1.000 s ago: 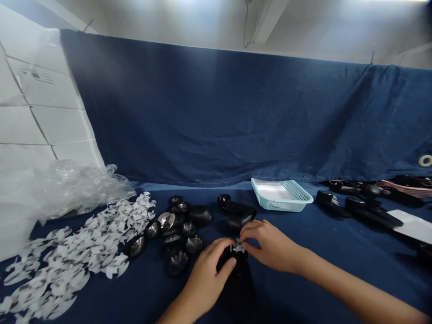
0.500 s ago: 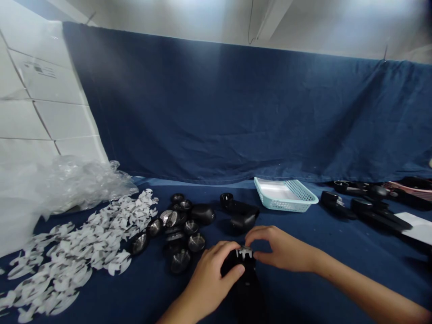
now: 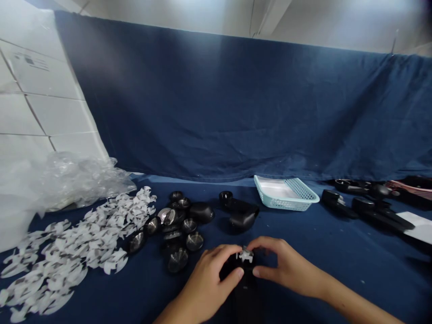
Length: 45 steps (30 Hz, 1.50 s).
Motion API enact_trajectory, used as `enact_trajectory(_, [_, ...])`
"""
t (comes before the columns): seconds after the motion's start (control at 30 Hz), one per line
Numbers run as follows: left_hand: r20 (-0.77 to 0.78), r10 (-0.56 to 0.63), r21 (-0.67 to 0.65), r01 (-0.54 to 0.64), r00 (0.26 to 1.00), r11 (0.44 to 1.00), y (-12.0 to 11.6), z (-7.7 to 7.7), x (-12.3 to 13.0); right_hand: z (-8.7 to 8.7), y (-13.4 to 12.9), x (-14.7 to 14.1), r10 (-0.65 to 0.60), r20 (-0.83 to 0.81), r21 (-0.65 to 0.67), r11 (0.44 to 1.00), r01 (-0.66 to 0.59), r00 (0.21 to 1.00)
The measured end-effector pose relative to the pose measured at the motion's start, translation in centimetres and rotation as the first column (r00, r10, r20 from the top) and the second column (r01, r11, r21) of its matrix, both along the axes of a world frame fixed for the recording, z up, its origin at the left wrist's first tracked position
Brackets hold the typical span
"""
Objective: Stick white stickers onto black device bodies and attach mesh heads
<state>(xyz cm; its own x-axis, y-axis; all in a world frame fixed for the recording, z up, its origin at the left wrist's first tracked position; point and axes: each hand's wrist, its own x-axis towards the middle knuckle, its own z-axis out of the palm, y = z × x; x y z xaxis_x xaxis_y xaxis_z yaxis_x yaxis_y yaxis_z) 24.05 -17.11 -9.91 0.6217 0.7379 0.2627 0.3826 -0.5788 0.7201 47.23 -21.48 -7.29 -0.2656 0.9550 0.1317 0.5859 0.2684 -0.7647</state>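
Note:
A long black plastic part lies in front of me at the bottom middle, with a small whitish plastic piece set at its far end. My left hand is closed around the left side of that end, thumb on the near side and index finger at the whitish piece. From the right, my right hand curves round the same end; its index fingertip meets the whitish piece and its thumb rests against the black part's side. Dark shadow hides the lower edge of the black part.
Many loose white plastic pieces spread over the blue cloth at left. Beside them lie several round black parts and a larger black part. A light blue basket stands behind; black assemblies sit at right.
My right thumb has slid nearer and away from the index finger, which now reaches over the whitish piece. The whitish piece appears slightly turned. My left hand keeps its hold.

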Motion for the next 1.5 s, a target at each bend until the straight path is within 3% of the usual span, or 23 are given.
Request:
enact_trajectory(0.6, [-0.034,0.01,0.024,-0.01,0.999,1.0,-0.1,0.9,0.2,-0.7,0.1,-0.1,0.015,-0.075,0.071,0.997,-0.01,0.997])
enact_trajectory(0.83, [-0.023,0.009,0.001,-0.009,1.0,1.0,-0.1,0.5,0.1,-1.0,-0.3,-0.3,-0.018,0.006,0.1,0.995,0.018,1.0])
enact_trajectory(1.17, [-0.043,-0.028,0.0,0.028,0.999,1.0,0.2,0.4,0.0,-1.6,-0.5,-0.5,0.013,-0.029,0.173,0.985,-0.008,1.0])
enact_trajectory(1.5, [-0.062,-0.071,-0.012,0.07,0.996,0.997,0.2,0.8,-0.3,-1.4,-0.7,-0.5,0.029,0.161,0.155,0.986,-0.055,0.986])
